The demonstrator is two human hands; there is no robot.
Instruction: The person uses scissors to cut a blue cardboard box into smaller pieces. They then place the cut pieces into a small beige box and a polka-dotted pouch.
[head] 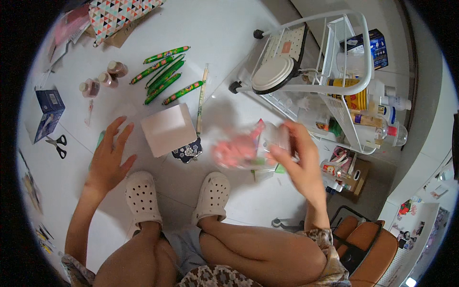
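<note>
My right hand (301,158) grips a clear plastic container (274,141), blurred by motion, with pink and red pieces (236,149) in its far part. My left hand (113,154) is over the floor at the left, fingers spread, holding nothing. Between the hands lie a pale pink square box or pad (168,130) and, partly under it, a dark floral pouch (188,150). Beyond them are several green-wrapped sausages (165,80) and a long thin wrapped stick (202,100). A green item beneath the held container is mostly hidden.
Several small capped bottles (117,69), black scissors (57,145) and a blue folded card (50,111) lie left. A white wheeled mesh cart (349,89) with bottles rests tipped at the right. A triangle-patterned item (118,16) is at top left; a brown chair (373,247) is lower right.
</note>
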